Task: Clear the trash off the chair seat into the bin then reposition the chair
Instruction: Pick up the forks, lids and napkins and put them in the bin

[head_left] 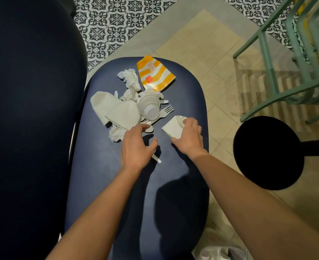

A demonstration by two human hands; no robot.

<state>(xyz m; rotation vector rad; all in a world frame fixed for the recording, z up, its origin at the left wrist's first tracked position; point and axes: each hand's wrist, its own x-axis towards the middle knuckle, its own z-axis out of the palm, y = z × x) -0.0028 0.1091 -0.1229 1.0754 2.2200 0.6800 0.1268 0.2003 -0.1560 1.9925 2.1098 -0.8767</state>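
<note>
Trash lies on the dark blue chair seat (136, 184): an orange-and-white striped paper bag (155, 74), crumpled tissues (129, 79), a folded white paper bag (113, 109), a clear plastic cup (149, 107) on its side, and a white plastic fork (166, 110). My right hand (188, 136) presses on a folded white napkin (171, 126), fingers curled over its far edge. My left hand (136, 145) hovers with fingers spread over a plastic spoon (156, 158) and the near edge of the pile, holding nothing.
The chair's dark backrest (29, 109) fills the left side. A black round stool (267, 152) stands to the right, and green metal chair legs (278, 59) at the upper right. A white plastic bag (217, 253) shows at the bottom edge. The floor is beige and patterned tile.
</note>
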